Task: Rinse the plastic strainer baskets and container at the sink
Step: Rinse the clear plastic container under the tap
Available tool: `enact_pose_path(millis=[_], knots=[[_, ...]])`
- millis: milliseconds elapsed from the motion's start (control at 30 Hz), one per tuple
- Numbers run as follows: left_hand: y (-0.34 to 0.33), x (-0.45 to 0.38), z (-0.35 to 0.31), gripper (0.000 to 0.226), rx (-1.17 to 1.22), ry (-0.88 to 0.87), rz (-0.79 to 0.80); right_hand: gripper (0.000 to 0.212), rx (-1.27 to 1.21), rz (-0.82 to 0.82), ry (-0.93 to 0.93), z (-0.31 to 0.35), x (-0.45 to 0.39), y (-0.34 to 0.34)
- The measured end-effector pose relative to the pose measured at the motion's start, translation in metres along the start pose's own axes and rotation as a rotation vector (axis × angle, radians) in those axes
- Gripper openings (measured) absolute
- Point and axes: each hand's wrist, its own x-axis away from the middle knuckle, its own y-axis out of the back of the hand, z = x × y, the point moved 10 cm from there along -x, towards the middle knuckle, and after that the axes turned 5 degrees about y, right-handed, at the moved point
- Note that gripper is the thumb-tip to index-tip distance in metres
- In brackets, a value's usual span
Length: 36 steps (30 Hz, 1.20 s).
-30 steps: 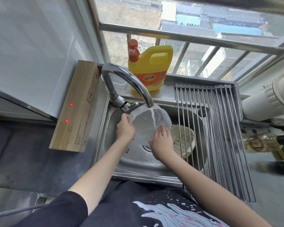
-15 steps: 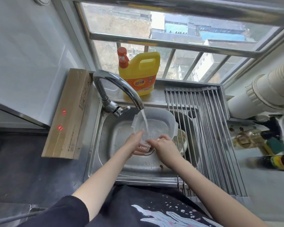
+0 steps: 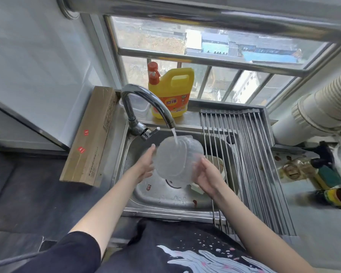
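At the bottom edge of the view, a dark printed shirt (image 3: 185, 251) and our two bare forearms reach forward over the steel sink (image 3: 165, 198). Above the basin we hold the clear plastic container (image 3: 175, 162) between both hands. Our left hand (image 3: 145, 166) lies flat against its left side with the fingers straight and fairly close together; our right hand (image 3: 207, 176) cups its lower right side, fingers loosely spread along the wall, and the fingertips blur through the plastic so we cannot tell how far they wrap. The container is translucent, rounded and ribbed, tilted on its side, and motion blur smears its rim. A thin stream of water (image 3: 174, 136) falls from the curved chrome tap (image 3: 146, 103) onto its upper edge. Behind our right hand, a beige strainer basket (image 3: 217, 162) lies in the basin, mostly hidden; only part of its rim shows. To the right, a rack of steel rods (image 3: 250, 160) covers part of the sink. On the left a long cardboard box (image 3: 91, 136) leans along the counter. Farther back, a yellow detergent jug (image 3: 171, 91) with an orange pump stands on the sill by the barred window (image 3: 224, 62). A ribbed white pipe (image 3: 313, 113) is cut off at the right edge.
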Motion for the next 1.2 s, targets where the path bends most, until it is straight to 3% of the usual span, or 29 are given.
enact_pose_path(millis=[167, 233, 333, 400, 467, 567, 667, 767, 833, 933, 1100, 1200], knots=[[-0.009, -0.005, 0.018, 0.060, 0.083, 0.074, 0.165, 0.034, -0.235, -0.071, -0.188, -0.032, 0.014, 0.001], [-0.012, -0.007, 0.015, 0.057, 0.160, 0.046, 0.201, 0.027, -0.191, -0.124, -0.291, -0.047, 0.020, 0.005], [0.007, -0.010, 0.013, 0.054, 0.192, 0.032, 0.001, 0.020, 0.081, -0.180, -0.370, -0.054, 0.025, 0.020], [0.018, -0.007, 0.006, 0.048, 0.128, -0.026, -0.110, 0.035, 0.154, -0.140, -0.372, -0.055, 0.023, 0.022], [0.021, 0.001, -0.011, 0.043, 0.005, -0.134, -0.159, 0.045, 0.249, -0.086, -0.275, -0.043, 0.019, 0.016], [0.019, 0.031, -0.060, 0.044, -0.342, -0.456, -0.308, 0.074, 0.485, -0.016, -0.028, -0.005, 0.010, 0.010], [0.002, 0.048, -0.082, 0.052, -0.468, -0.637, -0.256, 0.097, 0.697, 0.175, 0.082, 0.023, 0.006, 0.000], [-0.008, 0.053, -0.088, 0.051, -0.483, -0.694, -0.188, 0.114, 0.894, 0.383, 0.040, 0.025, 0.013, -0.015], [-0.013, 0.056, -0.088, 0.050, -0.454, -0.713, -0.161, 0.108, 0.965, 0.435, 0.066, 0.026, 0.019, -0.027], [-0.016, 0.054, -0.082, 0.053, -0.446, -0.707, -0.142, 0.083, 1.070, 0.302, 0.233, 0.042, 0.023, -0.029], [0.001, 0.046, -0.075, 0.056, -0.426, -0.675, -0.227, 0.085, 1.363, 0.152, 0.509, 0.062, 0.039, -0.016], [0.014, 0.033, -0.070, 0.049, -0.285, -0.609, -0.182, 0.081, 1.314, 0.119, 0.489, 0.063, 0.049, 0.002]])
